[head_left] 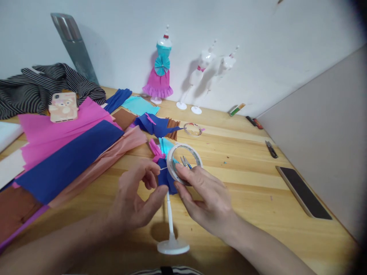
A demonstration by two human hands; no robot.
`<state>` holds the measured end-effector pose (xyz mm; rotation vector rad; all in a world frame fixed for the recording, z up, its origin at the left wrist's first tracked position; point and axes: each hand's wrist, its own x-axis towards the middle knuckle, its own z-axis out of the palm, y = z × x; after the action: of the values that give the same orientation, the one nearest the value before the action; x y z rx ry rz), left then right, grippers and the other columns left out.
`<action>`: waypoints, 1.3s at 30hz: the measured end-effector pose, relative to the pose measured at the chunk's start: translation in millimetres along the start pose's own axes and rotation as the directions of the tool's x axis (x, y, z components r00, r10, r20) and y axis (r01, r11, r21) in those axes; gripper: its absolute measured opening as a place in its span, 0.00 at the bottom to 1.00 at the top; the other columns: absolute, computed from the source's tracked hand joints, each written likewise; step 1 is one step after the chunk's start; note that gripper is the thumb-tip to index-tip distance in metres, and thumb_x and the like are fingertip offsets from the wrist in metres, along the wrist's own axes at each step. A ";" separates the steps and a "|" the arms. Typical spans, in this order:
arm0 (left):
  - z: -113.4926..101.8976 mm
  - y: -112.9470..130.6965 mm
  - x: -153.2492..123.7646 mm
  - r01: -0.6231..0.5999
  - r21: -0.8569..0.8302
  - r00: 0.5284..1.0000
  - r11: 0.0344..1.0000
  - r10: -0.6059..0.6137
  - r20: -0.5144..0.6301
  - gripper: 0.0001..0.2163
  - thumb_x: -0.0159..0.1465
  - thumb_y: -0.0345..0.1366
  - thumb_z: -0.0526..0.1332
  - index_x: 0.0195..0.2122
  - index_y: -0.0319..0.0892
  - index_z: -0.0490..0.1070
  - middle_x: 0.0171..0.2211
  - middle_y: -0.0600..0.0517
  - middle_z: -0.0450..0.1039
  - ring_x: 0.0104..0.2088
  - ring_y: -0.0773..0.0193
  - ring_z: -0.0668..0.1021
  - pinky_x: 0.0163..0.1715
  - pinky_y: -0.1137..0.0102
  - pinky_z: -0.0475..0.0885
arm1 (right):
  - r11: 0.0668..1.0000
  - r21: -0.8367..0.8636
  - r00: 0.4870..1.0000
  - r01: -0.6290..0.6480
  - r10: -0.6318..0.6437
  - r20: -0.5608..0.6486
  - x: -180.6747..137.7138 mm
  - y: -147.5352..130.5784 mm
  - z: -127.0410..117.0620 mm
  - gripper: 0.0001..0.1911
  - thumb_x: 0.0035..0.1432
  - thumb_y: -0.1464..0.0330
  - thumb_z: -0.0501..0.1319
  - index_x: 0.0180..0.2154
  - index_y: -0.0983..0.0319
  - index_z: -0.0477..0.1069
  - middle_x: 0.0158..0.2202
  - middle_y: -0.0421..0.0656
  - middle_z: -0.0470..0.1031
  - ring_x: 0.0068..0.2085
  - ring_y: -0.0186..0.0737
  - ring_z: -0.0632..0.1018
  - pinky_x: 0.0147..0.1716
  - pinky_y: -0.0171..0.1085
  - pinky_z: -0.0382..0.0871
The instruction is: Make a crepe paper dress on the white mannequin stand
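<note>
The lower frame is filled by a wooden table (246, 214), and its left side is covered by overlapping coloured sheets (74, 160); much material seems to be left unused. At the upper left, a tall grey bottle (82, 57) is leaned or stood by the wall; its contents cannot be seen. At the upper centre, one dress form (163, 80) is fully clothed in turquoise and pink, with a fan-shaped rosette fixed at the waist. To its right, a white form (205, 59) is marked only by a small pink band, and another form (228, 62) is undressed. At the lower centre, the nearest form (170, 217) is partly dressed in blue, turquoise and pink; its outfit is judged unfinished. Above its stand, a tape roll (171, 162) is gripped between thumb and fingers of the right hand (206, 198). The thumb of the left hand (140, 194) is held apart from the index finger; whether the thin strip (163, 168) beside that fingertip is pinched cannot be told.
</note>
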<state>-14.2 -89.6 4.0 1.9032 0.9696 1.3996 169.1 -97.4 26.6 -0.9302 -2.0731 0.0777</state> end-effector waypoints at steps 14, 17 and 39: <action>3.2 1.2 11.8 0.200 -0.373 0.979 0.906 -0.202 0.034 0.06 0.65 0.32 0.58 0.29 0.41 0.65 0.45 0.48 0.70 0.45 0.62 0.75 0.41 0.67 0.74 | 0.978 0.151 0.981 -0.144 0.161 -0.109 -9.4 4.2 11.0 0.30 0.54 0.79 0.62 0.57 0.55 0.65 0.34 0.42 0.78 0.31 0.38 0.78 0.31 0.37 0.76; 0.6 4.3 11.4 0.266 -0.479 0.963 0.837 -0.211 0.168 0.06 0.65 0.33 0.57 0.30 0.41 0.64 0.52 0.47 0.68 0.50 0.59 0.74 0.49 0.63 0.71 | 0.972 0.175 0.977 -0.156 0.178 -0.118 -12.0 2.7 16.7 0.29 0.54 0.79 0.62 0.56 0.55 0.65 0.38 0.43 0.79 0.33 0.38 0.79 0.36 0.38 0.77; -24.1 3.6 25.6 0.287 -0.502 0.918 0.816 -0.084 0.388 0.06 0.64 0.31 0.59 0.29 0.40 0.67 0.54 0.45 0.70 0.54 0.53 0.72 0.53 0.57 0.66 | 0.792 -0.453 0.576 -0.409 0.609 0.545 -3.4 71.5 -7.9 0.10 0.49 0.75 0.56 0.36 0.61 0.69 0.28 0.41 0.72 0.27 0.36 0.69 0.25 0.33 0.51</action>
<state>-31.9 -69.8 27.4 1.4916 0.4865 1.0249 218.2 -50.0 3.4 -1.9128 -2.4064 0.5181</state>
